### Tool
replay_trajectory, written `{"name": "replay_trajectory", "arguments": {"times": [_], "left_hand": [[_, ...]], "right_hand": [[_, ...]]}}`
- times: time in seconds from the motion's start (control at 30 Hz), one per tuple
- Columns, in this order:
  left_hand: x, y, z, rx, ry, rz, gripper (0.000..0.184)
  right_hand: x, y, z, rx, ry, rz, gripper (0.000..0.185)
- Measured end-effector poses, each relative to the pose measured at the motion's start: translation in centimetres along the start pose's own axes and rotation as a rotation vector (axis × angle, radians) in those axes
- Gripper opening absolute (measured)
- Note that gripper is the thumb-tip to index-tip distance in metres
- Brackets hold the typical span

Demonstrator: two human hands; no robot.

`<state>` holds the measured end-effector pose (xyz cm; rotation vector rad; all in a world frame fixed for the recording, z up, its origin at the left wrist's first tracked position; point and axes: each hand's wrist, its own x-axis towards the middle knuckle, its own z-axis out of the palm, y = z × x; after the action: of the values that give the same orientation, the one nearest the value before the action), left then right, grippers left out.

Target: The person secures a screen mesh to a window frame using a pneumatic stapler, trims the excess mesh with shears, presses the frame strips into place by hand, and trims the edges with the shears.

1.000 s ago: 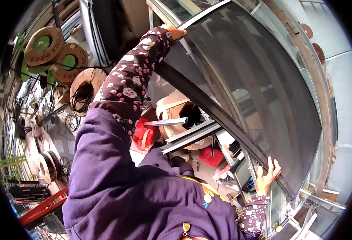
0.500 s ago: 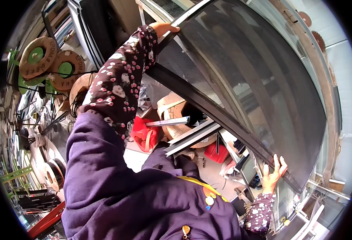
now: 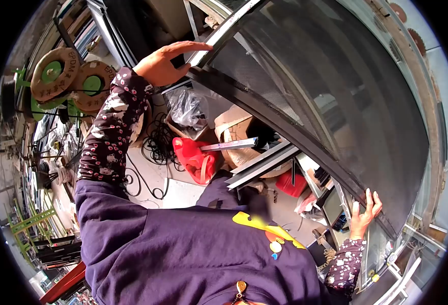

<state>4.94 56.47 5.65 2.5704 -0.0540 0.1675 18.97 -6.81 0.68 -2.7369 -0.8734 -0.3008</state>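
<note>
A large window screen (image 3: 336, 96) with dark mesh and a dark frame bar (image 3: 285, 129) lies slanted across the upper right. At its upper left corner, my left hand (image 3: 164, 63) has straight fingers on the pale edge strip (image 3: 229, 28) and the thumb against the corner, so the corner sits between them. My right hand (image 3: 365, 216) grips the lower right end of the dark bar, fingers over it and thumb to the side. The undersides of both grips are hidden.
Below the screen are dark metal profiles (image 3: 264, 162), a red bag (image 3: 196, 160), clear plastic wrap (image 3: 188, 108) and coiled black cord (image 3: 160, 140) on the floor. Cardboard reels (image 3: 56, 76) stand at the left. Pale frame pieces (image 3: 394, 277) lie lower right.
My left hand has slid down the screen's left edge to the corner and turned, its thumb now apart from the fingers. My right hand stays on the bar; the view has shifted slightly.
</note>
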Motion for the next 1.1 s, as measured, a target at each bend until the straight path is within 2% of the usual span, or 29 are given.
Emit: {"name": "replay_trajectory", "arguments": {"times": [0.1,0.23,0.37,0.47,0.73,0.8,0.97,1.1], "left_hand": [[0.7,-0.3,0.7,0.055,0.1,0.096,0.05],[1.6,-1.0,3.4,-0.05,0.181,0.101,0.047],[1.6,-1.4,5.0,-0.322,0.289,0.044,0.041],[1.5,-2.0,5.3,-0.245,0.374,0.113,0.041],[1.3,-1.8,5.6,-0.329,0.386,0.118,0.04],[1.3,-1.6,5.4,-0.445,0.344,0.04,0.039],[1.3,-1.7,5.4,-0.487,0.301,0.049,0.036],[1.4,-1.9,5.4,-0.445,0.345,0.054,0.033]], "right_hand": [[-0.1,0.0,-0.1,-0.003,-0.005,-0.001,0.052],[-0.1,-0.2,-0.2,-0.016,-0.008,0.02,0.053],[-0.2,0.1,-0.2,-0.045,-0.019,0.034,0.054],[-0.3,-0.2,-0.4,-0.064,-0.032,0.03,0.055],[-0.6,0.4,-0.3,-0.084,-0.032,0.03,0.057],[-0.6,0.5,-0.3,-0.089,-0.025,0.036,0.057],[-0.5,0.1,-0.6,-0.105,-0.042,0.027,0.056],[-0.2,-0.5,-0.7,-0.115,-0.039,0.019,0.057]]}}
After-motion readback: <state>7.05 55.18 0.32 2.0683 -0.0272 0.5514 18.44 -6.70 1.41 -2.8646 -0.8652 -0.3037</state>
